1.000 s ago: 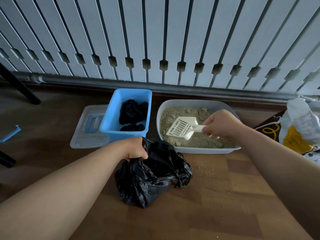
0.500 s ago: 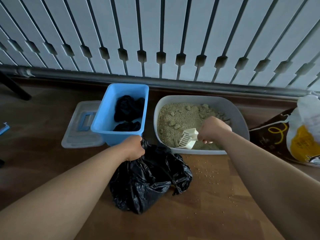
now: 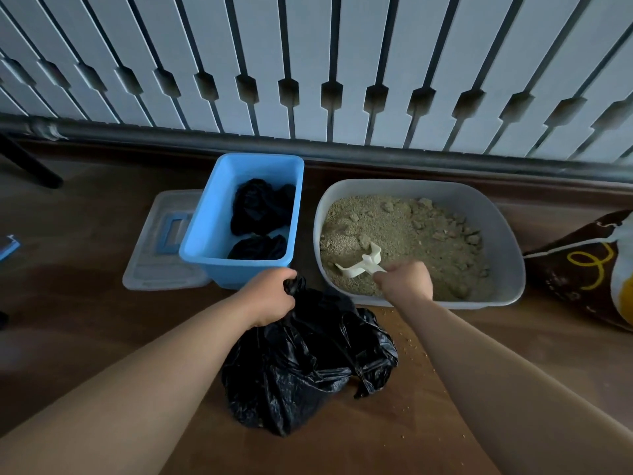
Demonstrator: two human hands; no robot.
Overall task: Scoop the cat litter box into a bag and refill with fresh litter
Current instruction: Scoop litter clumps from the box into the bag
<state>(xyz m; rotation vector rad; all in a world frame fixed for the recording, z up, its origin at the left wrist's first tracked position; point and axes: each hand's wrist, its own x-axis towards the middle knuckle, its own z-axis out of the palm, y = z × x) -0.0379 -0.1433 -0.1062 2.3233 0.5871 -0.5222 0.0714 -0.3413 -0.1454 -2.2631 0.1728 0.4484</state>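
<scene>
While the left hand (image 3: 270, 296) curls tight round the gathered top of the black bag (image 3: 308, 365), the right hand (image 3: 406, 282) wraps its fingers round the handle of the white scoop (image 3: 363, 264), and the scoop's head is dug into the litter (image 3: 411, 231) at the near left corner of the grey litter box (image 3: 507, 258). Clumps sit across the far and right side of that litter. The litter box stands on the wooden floor (image 3: 85, 320), up by the floor's far edge under the slatted white panel (image 3: 308, 46). The black bag slumps on the floor just in front of the box, between the two forearms. Stray grains (image 3: 407, 341) dot the floor beside it. Left of the litter box stands a blue bin (image 3: 205, 234) with crumpled black bags (image 3: 260, 207) inside, and a clear lid (image 3: 154, 265) lies flat beside it. Over at the right edge of the floor, a brown and yellow litter sack (image 3: 582, 269) lies near the box.
</scene>
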